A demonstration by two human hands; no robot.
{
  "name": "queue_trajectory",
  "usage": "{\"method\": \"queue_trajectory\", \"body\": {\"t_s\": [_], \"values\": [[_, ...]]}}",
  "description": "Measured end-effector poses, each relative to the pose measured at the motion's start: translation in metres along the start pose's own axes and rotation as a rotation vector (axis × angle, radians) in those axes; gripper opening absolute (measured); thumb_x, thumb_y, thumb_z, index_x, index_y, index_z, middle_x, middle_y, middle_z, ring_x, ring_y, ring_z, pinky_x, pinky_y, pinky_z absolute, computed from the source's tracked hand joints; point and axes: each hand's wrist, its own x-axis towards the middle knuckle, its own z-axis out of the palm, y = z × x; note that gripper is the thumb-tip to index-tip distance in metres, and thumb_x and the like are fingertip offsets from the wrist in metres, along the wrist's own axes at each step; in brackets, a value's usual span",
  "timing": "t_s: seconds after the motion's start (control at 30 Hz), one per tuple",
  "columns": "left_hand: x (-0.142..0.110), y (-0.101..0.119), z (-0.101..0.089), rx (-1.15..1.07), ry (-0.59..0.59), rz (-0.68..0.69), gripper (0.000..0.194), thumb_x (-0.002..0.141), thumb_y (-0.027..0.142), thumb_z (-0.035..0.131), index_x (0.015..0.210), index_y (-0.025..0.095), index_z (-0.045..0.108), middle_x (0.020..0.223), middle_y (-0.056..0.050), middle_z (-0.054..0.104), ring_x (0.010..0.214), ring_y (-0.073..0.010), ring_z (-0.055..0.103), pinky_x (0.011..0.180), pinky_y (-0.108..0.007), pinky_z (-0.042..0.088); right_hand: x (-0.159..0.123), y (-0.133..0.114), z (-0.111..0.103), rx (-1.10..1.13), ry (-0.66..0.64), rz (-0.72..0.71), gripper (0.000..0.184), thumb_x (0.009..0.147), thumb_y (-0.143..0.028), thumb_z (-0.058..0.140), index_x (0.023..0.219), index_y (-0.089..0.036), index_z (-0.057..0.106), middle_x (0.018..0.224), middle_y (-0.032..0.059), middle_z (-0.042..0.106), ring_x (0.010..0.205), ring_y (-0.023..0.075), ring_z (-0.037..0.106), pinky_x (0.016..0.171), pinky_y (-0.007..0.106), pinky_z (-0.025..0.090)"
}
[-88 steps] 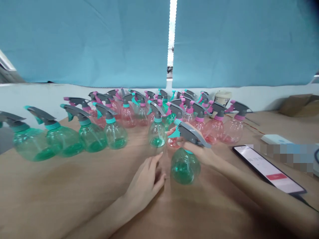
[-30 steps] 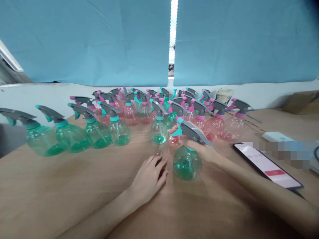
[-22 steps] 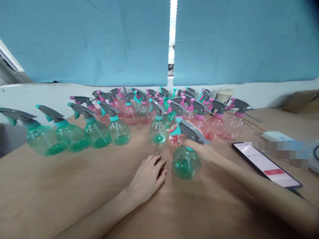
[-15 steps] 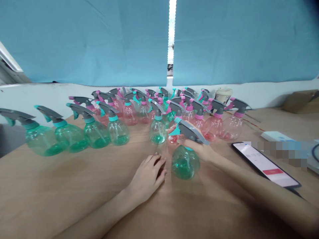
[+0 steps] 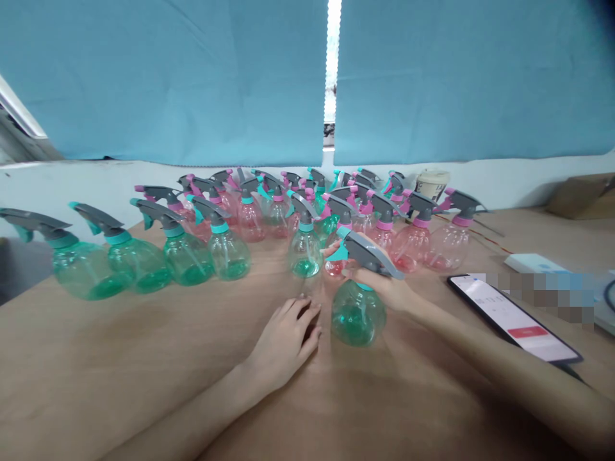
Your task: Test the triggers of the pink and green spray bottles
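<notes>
My right hand holds a teal-capped spray bottle by its grey head; my left hand lies flat on the wooden table just beside it; green spray bottles and pink spray bottles stand farther off.

You can't read anything clearly here: the phone shows a line of tiny digits and a red button with a pale label, both too blurred, and the dark print on the paper cup is also illegible.
</notes>
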Motion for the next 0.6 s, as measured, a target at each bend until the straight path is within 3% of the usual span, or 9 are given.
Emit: {"method": "queue_trajectory", "body": {"t_s": [0.33,0.6], "values": [[-0.0015,0.0000,-0.0002,-0.006,-0.001,0.007,0.032,0.092,0.024,0.045,0.121,0.014,0.051,0.121,-0.011,0.054,0.114,-0.0261,0.046,0.094,-0.043,0.041,0.0007,-0.0060,0.0014,0.090,-0.002,-0.027,0.015,0.068,-0.016,0.056,0.067,-0.024,0.043,0.057,-0.0070,0.038,0.063,0.0128,0.047,0.057,0.027,0.037],[-0.0019,-0.0003,0.0002,-0.015,0.005,0.001,0.032,0.092,0.025,0.045,0.121,0.015,0.051,0.120,-0.010,0.054,0.111,-0.0258,0.048,0.093,-0.043,0.042,-0.0001,-0.0056,0.0003,-0.022,-0.005,0.026,0.013,0.068,-0.021,0.054,0.064,-0.023,0.042,0.057,-0.0051,0.043,0.058,0.0125,0.047,0.052,0.026,0.036]]}}
